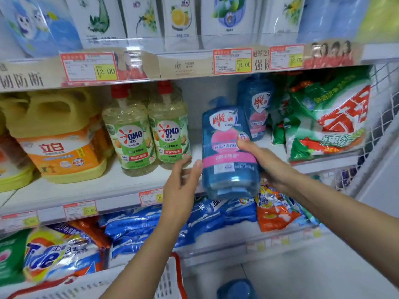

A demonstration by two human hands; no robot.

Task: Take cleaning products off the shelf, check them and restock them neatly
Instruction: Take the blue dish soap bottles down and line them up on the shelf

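Head view, facing store shelving

Right hand (266, 164): fingers curled round the blue bottle (228, 160) from its right side, thumb laid across the pink label on the front. Firm grip.

Left hand (181, 186): open, fingers straight and close together, palm turned toward the bottle, holding nothing. The thumb tip sits just beside the bottle's left edge. Whether it touches or there is a sliver of gap, I cannot tell.

Blue bottle: off the shelf, held in the air in front of the middle shelf (103, 188), across its front edge. It is tilted, with the pump top leaning back toward the shelf and the base toward the camera.

Middle shelf, left to right:
- yellow jug (58, 134) with an orange label
- two OMO bottles (129, 130), side by side, upright, red pump tops
- an open gap behind the held bottle
- second blue bottle (255, 108), same label, upright, behind and right of the held one
- green, white and red powder bag (328, 117) at the far right end

Upper shelf: a row of refill pouches (179, 20). The price tags (232, 61) on its rail read 12.00 and 18.00.

Lower shelf: Tide bag (56, 255) at left, blue bags (151, 225) in the middle, orange bag (274, 210) to the right.

Bottom edge of view: white basket (170, 275) with a red rim, under the left forearm
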